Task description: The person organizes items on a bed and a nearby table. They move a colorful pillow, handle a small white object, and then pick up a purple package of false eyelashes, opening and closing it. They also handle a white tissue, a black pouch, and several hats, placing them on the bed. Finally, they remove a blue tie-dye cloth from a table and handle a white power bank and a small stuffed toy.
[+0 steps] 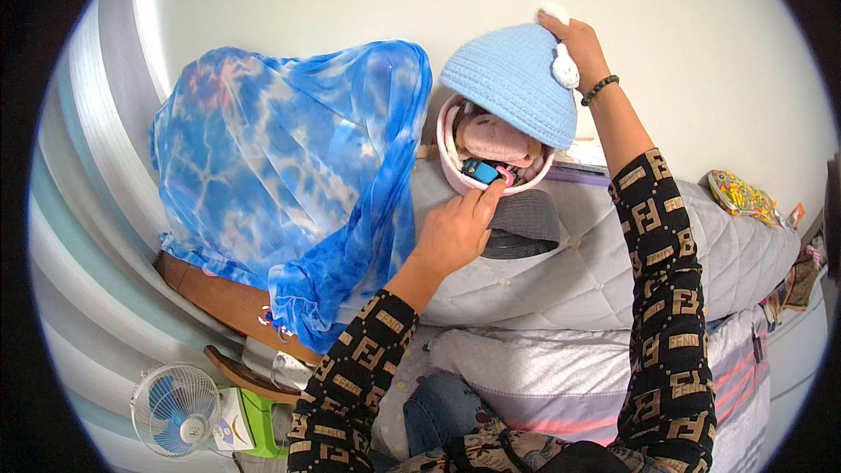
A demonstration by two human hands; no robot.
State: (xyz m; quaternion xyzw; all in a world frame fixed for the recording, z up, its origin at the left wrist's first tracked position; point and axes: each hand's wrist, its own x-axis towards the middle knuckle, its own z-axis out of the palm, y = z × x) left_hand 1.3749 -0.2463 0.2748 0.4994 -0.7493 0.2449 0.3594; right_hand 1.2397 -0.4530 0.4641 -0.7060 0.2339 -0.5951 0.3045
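Note:
My right hand [573, 43] grips the top of a light blue knitted hat [506, 79] by its white pompom, holding it tilted above a round pink container [448, 167]. A small white ornament [565, 67] is on the hat's side. Inside the container lie a pale pink fabric item [493, 138], a blue item [480, 171] and a pink ring-shaped item [505, 175]. My left hand [456, 230] reaches to the container's front rim, its fingertips by the pink ring-shaped item; whether it grips anything is unclear. Below the container sits a dark grey ribbed fabric item [525, 223].
Blue tie-dyed cloth [282, 164] covers something large on the left. The container stands by a grey quilted headboard [565, 282] along the wall. A patterned pouch [742, 197] lies at right, a striped bedcover [558, 401] below, and an electric fan [177, 410] at lower left.

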